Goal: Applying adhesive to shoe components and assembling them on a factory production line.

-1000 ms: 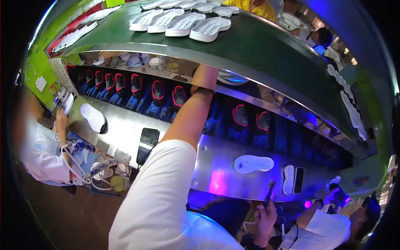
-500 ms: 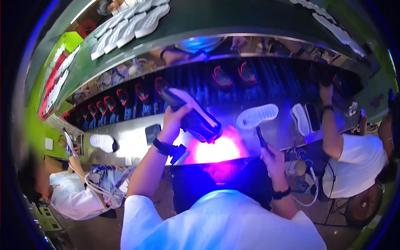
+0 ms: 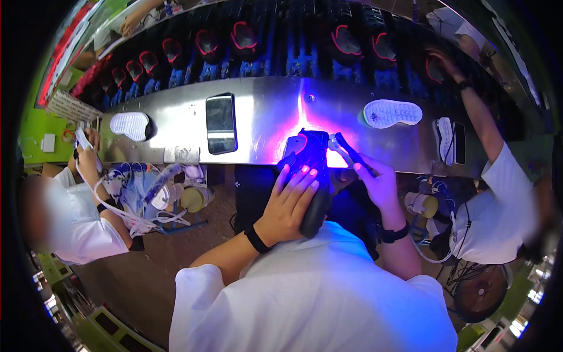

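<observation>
A black shoe upper with red trim (image 3: 316, 206) is held close against my body at the bench's near edge, lit by strong blue and magenta light. My left hand (image 3: 288, 205) grips its left side, fingers laid along it; the thumb is hidden. In my right hand (image 3: 378, 180) is a dark-handled brush (image 3: 350, 151), its pale tip beside or touching the shoe upper's far right side; glare hides which. A white shoe sole (image 3: 392, 113) lies on the bench beyond my right hand.
The metal bench (image 3: 182, 126) holds a black phone (image 3: 220, 124) and another white sole (image 3: 130, 125). Behind it, a dark conveyor (image 3: 305, 53) carries several black and red shoe uppers. Co-workers sit left and right; the right one's hand (image 3: 444, 63) reaches onto the conveyor.
My view has tipped downward. The shoe upper has come down toward my body and turned, with my left hand still on it. The brush has moved from beside the white sole to the shoe upper.
</observation>
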The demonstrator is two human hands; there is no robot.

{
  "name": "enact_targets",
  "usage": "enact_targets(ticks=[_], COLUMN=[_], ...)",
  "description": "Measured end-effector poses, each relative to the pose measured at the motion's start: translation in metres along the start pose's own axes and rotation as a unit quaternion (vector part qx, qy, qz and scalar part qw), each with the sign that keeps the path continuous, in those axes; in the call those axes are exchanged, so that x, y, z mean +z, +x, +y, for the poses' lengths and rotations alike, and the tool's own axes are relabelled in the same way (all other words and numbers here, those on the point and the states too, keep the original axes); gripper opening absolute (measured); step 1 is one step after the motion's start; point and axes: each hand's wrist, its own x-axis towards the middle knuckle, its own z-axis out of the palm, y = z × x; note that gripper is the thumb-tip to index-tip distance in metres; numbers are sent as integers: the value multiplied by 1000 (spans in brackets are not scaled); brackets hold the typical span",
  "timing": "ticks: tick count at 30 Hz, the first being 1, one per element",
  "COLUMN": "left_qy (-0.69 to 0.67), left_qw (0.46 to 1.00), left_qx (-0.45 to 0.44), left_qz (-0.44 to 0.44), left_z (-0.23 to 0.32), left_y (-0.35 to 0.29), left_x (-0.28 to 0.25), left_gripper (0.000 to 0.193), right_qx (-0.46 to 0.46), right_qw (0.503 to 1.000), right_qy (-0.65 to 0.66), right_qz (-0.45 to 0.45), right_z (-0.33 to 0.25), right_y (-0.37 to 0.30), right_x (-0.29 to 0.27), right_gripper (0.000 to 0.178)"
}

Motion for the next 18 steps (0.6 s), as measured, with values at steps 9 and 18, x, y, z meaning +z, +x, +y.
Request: enact_targets(ticks=[9,18], left_qy=[19,38], left_qw=[997,991], left_qx=[58,108], left_qz=[-44,-68], left_z=[-11,-20], left_y=[-13,-13], left_x=[1,1], left_gripper=[53,46], right_qx=[36,56], right_qw=[999,992], right_qy=[-17,-110], right_qz=[-21,-21], right_z=[4,-36], right_y=[-38,-20], right_x=[5,-9], right_gripper=[33,31])
